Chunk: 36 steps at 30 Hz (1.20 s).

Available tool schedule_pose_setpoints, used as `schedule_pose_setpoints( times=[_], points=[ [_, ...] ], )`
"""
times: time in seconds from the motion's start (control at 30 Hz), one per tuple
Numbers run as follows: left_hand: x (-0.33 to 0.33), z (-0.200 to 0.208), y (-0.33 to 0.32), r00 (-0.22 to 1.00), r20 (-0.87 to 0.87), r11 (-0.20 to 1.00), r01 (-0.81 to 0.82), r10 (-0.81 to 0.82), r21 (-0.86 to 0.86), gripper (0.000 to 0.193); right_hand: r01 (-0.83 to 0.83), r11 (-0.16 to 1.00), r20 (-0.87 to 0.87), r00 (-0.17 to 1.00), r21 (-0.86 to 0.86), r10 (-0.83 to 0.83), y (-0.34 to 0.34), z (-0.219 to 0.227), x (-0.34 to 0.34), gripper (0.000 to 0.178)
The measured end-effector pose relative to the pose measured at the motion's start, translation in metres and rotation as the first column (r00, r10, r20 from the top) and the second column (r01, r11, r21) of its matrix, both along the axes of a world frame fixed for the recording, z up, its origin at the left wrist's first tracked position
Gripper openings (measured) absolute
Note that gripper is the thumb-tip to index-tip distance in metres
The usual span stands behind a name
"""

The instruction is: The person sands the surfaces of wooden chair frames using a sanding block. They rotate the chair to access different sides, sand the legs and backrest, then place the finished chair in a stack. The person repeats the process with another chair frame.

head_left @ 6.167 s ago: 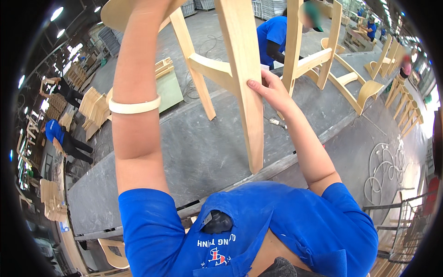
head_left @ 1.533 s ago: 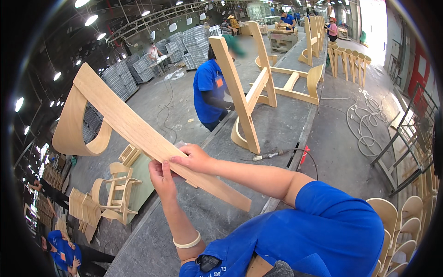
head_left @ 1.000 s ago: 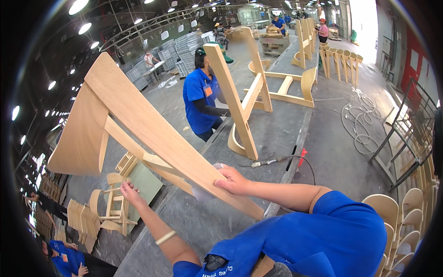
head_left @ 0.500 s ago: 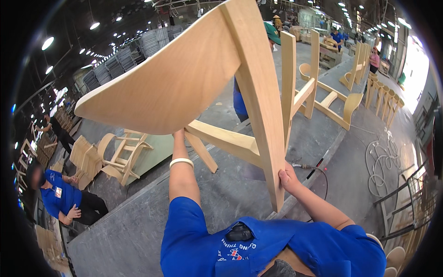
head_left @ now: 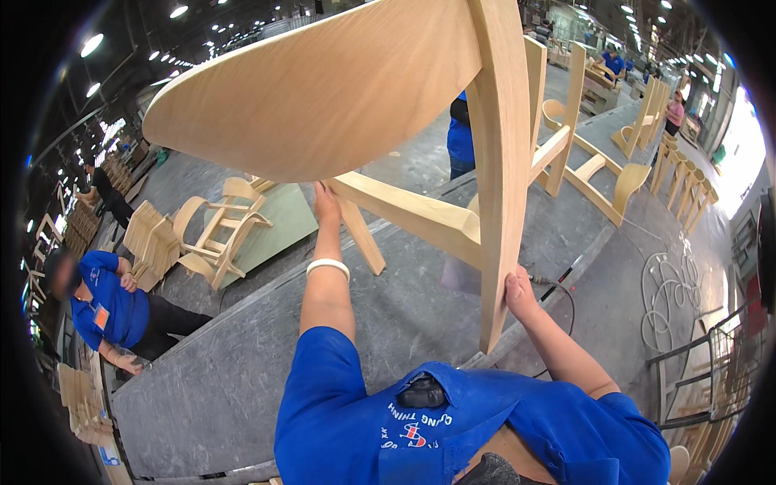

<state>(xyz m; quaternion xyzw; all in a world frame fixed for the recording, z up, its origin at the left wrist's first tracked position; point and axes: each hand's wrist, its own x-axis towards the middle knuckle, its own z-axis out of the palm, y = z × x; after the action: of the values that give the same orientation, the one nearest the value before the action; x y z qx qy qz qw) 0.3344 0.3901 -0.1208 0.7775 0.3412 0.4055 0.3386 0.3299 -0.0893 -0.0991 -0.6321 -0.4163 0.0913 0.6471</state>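
Note:
A pale wooden chair frame (head_left: 323, 97) is held up in front of me, tilted, with its broad curved panel to the upper left. My left hand (head_left: 326, 204) grips it below that panel, beside the end of a rail (head_left: 412, 212); its fingertips are partly hidden by the wood. Lower right, my right hand (head_left: 521, 293) is closed around the thick leg (head_left: 503, 186) close to its bottom end, thumb on the near face. A shorter leg (head_left: 361, 238) slants down next to my left forearm. Behind the frame, part of a blue-clothed person (head_left: 461, 141) shows.
Below the frame runs a long grey worktable (head_left: 267, 372). More chair frames (head_left: 594, 170) stand on it to the far right. At left are an assembled chair frame (head_left: 222, 234), stacked curved panels (head_left: 152, 242) and a co-worker (head_left: 121, 299). A coiled hose (head_left: 671, 283) lies on the right floor.
The chair frame, with both hands on it, has shifted right and slightly up in the picture. At left, the co-worker's lower hand has moved down to the table edge.

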Motion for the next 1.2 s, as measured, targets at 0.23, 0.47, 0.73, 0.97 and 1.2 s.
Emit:
schedule_pose_setpoints(
  times=[0.23, 0.47, 0.73, 0.97, 1.2],
  points=[
    [0.001, -0.019, 0.019, 0.984, 0.063, 0.979, 0.159, -0.168, 0.127, 0.061, 0.018, 0.999, -0.051, 0.999, 0.030, -0.016, -0.002, -0.002, -0.009, 0.077],
    [-0.032, 0.021, -0.087, 0.951, 0.308, 0.957, 0.082, 0.007, -0.277, 0.064, 0.095, 0.987, 0.096, 0.990, 0.126, -0.108, 0.021, 0.015, -0.043, 0.061],
    [-0.169, 0.179, -0.271, 0.523, 0.621, 0.790, 0.544, -0.583, 0.284, 0.098, 0.007, 0.998, 0.114, 0.993, 0.063, -0.014, 0.060, 0.041, -0.095, 0.039],
    [-0.182, 0.213, -0.317, 0.808, 0.578, 0.992, 0.067, -0.119, 0.110, 0.084, -0.233, 0.969, 0.048, 0.972, 0.082, 0.229, 0.060, 0.034, -0.115, 0.035],
    [-0.181, 0.203, -0.322, 0.837, 0.514, 0.970, 0.072, -0.185, 0.233, 0.075, -0.327, 0.930, 0.105, 0.944, 0.169, 0.313, 0.042, 0.043, -0.043, 0.041]
  ],
)
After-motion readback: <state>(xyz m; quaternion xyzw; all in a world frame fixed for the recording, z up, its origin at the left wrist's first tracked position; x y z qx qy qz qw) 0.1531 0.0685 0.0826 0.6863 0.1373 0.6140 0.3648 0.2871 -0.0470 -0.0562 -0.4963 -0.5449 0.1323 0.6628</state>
